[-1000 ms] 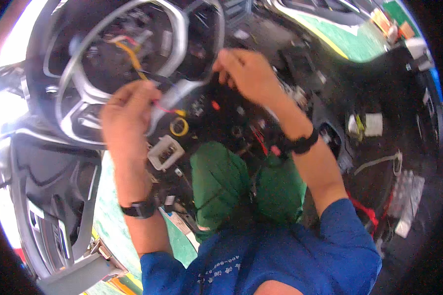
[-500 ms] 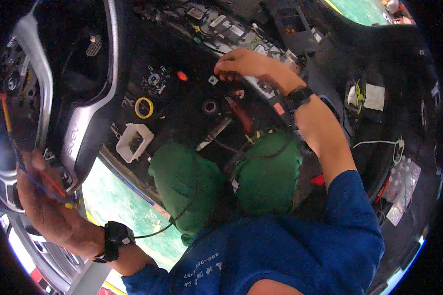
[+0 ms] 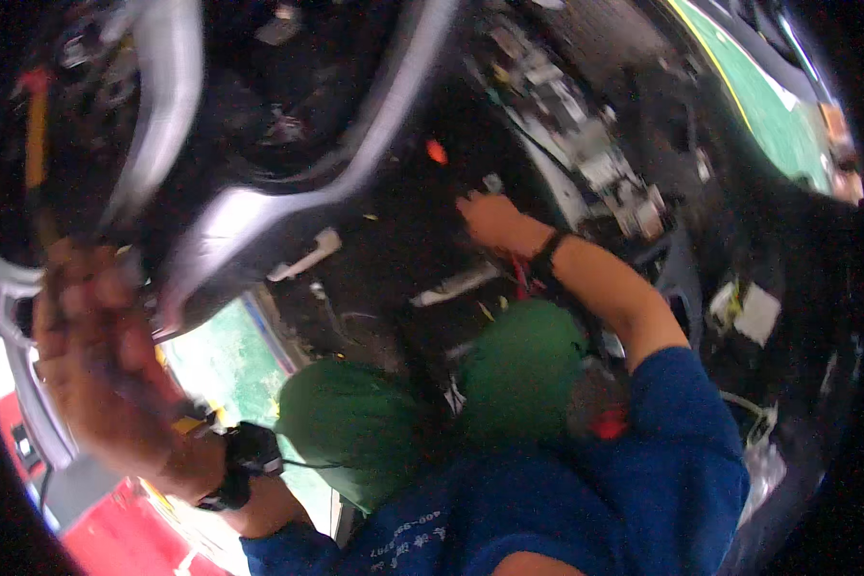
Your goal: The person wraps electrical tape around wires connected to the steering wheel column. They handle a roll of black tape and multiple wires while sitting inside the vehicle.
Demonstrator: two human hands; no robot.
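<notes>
**Hands at a stripped car interior**

The left hand is raised near the lower left of the view, close to the camera and blurred. Its fingers are curled around something thin, perhaps the handle of a tool, but the blur does not let me tell what it is. A black watch sits on this wrist. Just above the hand is the steering wheel, dark with a silver spoke, also blurred. An orange wire runs down along the left part of the wheel.

The right hand is stretched forward to the middle of the view and rests on the dark panel behind the wheel. The fingers seem bent and press on a small part there; I cannot tell if they hold anything. This wrist has a black band. A small orange dot is on the panel, near and above this hand. A white connector lies on the panel to the left of the hand, well apart from it.

The person wears a blue shirt and green trousers; the knees are below the right hand. A green floor shows through the gap between the left hand and the knees.
</notes>
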